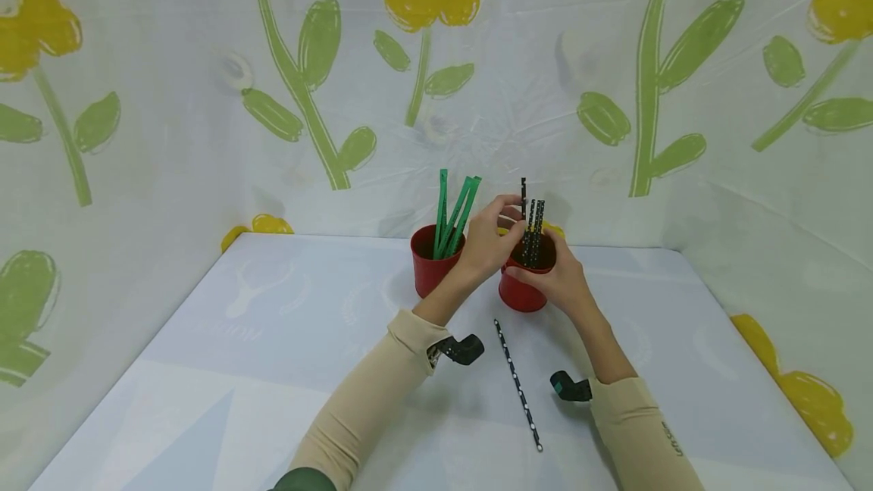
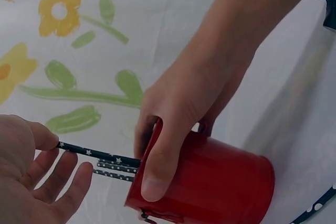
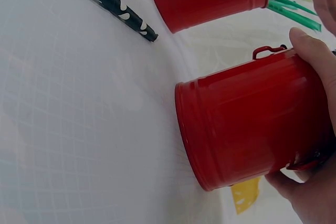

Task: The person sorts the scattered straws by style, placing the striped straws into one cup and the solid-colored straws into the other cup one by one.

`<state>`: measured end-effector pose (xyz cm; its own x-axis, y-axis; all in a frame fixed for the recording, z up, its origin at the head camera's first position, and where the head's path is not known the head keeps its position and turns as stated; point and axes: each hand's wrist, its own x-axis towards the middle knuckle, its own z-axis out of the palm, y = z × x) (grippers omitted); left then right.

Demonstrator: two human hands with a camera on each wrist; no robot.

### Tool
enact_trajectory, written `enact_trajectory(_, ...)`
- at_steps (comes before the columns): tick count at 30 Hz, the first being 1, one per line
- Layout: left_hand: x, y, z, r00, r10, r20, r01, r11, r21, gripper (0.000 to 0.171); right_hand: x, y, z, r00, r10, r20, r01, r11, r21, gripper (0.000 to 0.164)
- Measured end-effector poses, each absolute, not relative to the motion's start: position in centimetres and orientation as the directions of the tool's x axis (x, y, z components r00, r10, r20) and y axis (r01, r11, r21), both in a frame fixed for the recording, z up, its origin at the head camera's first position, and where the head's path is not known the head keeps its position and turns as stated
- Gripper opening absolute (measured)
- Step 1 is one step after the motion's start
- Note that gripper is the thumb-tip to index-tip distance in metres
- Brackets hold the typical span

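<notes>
With its thumb and fingertips, my left hand (image 1: 486, 242) pinches the upper part of a black straw with white stars (image 2: 89, 152). This straw stands in the right-hand red bucket (image 1: 524, 295), its lower end hidden inside. Several black straws with white dots (image 1: 535, 229) stand beside it in the same bucket. My right hand (image 1: 564, 277) grips that bucket (image 3: 252, 124) round its rim, thumb on one side and fingers on the other. Nearer to me, a black straw with white dots (image 1: 518, 385) lies on the table between my forearms.
Left of the gripped bucket stands another red bucket (image 1: 428, 273), with several green straws (image 1: 443, 207) upright in it. My left forearm passes in front of it. The white table (image 1: 273, 370) meets a flower-printed sheet (image 1: 511, 97) behind the buckets.
</notes>
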<state>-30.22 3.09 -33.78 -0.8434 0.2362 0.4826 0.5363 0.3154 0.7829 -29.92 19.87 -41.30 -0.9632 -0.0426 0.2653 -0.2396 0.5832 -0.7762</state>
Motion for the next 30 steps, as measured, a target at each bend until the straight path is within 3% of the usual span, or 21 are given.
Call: enact_trajectory(30, -30.1, 3.2, -33.95, -0.827, 0.285, 0.486, 0.559, 0.313, 0.768, 0.032, -30.13, 20.03, -41.46, -0.963, -0.052, 0.264, -0.244, 0.585, -0.774, 0.099)
